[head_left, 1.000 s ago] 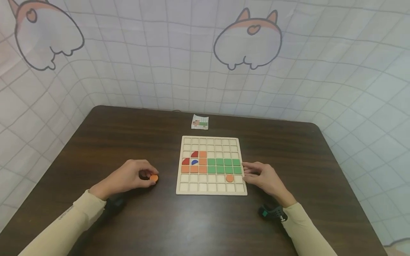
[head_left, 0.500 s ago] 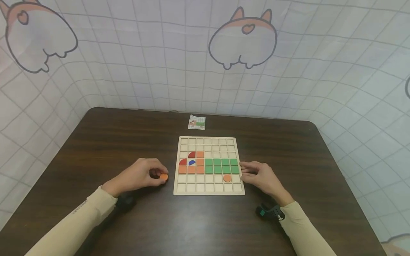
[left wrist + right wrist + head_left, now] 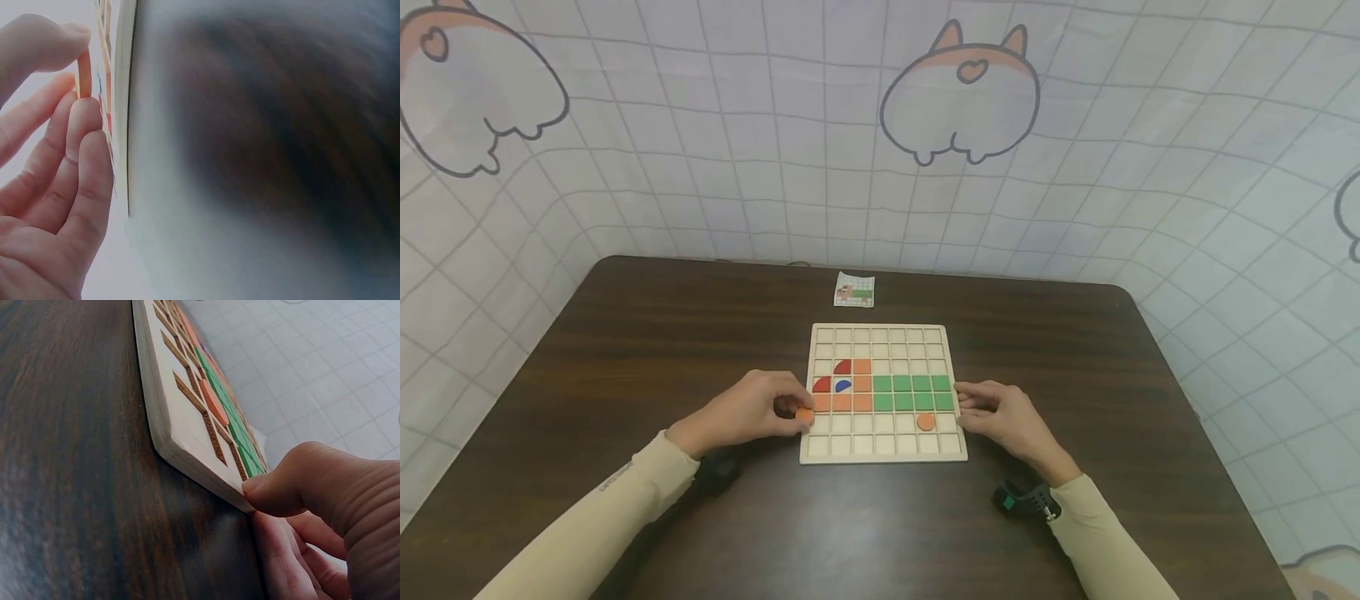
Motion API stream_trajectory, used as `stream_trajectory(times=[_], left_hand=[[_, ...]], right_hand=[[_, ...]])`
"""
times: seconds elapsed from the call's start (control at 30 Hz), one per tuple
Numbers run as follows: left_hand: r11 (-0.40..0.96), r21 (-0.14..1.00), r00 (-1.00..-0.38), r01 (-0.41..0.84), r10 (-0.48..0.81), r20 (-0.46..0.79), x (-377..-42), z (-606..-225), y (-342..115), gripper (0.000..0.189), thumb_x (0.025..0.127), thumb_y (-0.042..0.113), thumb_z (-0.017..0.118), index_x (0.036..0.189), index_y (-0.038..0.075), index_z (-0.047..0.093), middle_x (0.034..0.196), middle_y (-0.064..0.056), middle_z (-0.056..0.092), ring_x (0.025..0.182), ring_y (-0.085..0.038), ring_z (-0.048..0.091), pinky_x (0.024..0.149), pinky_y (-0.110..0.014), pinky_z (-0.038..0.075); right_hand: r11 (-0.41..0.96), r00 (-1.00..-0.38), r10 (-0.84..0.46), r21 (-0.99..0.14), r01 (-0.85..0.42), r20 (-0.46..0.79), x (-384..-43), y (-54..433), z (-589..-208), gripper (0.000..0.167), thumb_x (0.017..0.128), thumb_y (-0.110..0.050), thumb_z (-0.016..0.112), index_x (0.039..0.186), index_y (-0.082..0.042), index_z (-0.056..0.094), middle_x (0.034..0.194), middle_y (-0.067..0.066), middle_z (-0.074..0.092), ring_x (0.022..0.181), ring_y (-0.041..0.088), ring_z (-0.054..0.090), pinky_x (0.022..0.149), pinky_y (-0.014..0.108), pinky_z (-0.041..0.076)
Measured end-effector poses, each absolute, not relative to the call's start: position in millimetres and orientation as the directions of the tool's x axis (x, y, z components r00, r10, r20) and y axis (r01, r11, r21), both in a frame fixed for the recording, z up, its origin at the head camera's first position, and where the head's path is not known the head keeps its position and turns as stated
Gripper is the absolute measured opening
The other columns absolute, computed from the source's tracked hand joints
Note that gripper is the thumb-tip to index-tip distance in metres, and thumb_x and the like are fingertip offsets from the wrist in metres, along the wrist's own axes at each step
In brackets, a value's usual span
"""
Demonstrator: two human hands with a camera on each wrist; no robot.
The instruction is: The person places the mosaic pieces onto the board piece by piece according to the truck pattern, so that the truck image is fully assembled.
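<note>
My left hand [image 3: 760, 407] pinches an orange round tile [image 3: 805, 415] between thumb and fingers at the left edge of a wooden grid board [image 3: 883, 448]. Seen edge-on in the left wrist view, that tile [image 3: 84, 75] is held above the board's surface. At the board's right edge, my right hand [image 3: 1003, 415] grips the rim, its thumb [image 3: 272, 490] on the edge and the fingers beside and below. Green square tiles [image 3: 912, 392], orange squares [image 3: 862, 384], red quarter-circles [image 3: 843, 367], a blue half-circle [image 3: 843, 386] and another orange round tile [image 3: 927, 422] lie in the board's cells.
A small paper card [image 3: 854, 290] with a coloured grid picture lies behind the board on the dark wooden table [image 3: 880, 533]. A white grid-patterned curtain [image 3: 820, 167] stands behind and around the table.
My left hand has moved right with the orange round tile, from the tabletop to the board's left edge. The right hand stays at the board's right edge. The head view has shifted slightly.
</note>
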State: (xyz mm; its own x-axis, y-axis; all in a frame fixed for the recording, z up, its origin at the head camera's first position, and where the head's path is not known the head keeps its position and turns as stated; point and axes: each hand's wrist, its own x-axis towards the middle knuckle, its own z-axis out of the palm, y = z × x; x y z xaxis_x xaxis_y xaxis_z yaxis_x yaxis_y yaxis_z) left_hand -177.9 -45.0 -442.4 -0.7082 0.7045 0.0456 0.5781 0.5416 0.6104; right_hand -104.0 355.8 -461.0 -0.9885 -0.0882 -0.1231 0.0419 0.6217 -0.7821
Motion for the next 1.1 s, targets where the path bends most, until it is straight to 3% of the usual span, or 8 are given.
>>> stream_trajectory(times=[0.5,1.1], left_hand=[[0.478,0.595,-0.652,0.646,0.750,0.106,-179.1,-450.2,-14.6,0.016,0.086,0.017,0.080,0.103,0.017,0.080,0.091,0.009,0.069,0.078,-0.007,0.059,0.070,-0.018,0.053],[0.433,0.599,-0.621,0.674,0.771,0.141,-175.6,-452.9,0.0,0.016,0.086,0.015,0.081,0.102,0.015,0.081,0.093,0.006,0.072,0.081,-0.004,0.062,0.076,-0.020,0.057]], right_hand=[[0.616,-0.988,-0.084,-0.786,0.048,-0.126,-104.1,356.5,-463.1,0.056,0.089,-0.025,0.079,0.141,-0.011,0.064,0.122,0.009,0.070,0.110,0.022,0.074,0.085,0.021,0.057],[0.622,-0.988,-0.067,-0.781,0.065,-0.136,-102.7,354.0,-461.2,0.056,0.089,-0.024,0.079,0.142,-0.010,0.064,0.123,0.010,0.069,0.111,0.023,0.074,0.084,0.020,0.059]])
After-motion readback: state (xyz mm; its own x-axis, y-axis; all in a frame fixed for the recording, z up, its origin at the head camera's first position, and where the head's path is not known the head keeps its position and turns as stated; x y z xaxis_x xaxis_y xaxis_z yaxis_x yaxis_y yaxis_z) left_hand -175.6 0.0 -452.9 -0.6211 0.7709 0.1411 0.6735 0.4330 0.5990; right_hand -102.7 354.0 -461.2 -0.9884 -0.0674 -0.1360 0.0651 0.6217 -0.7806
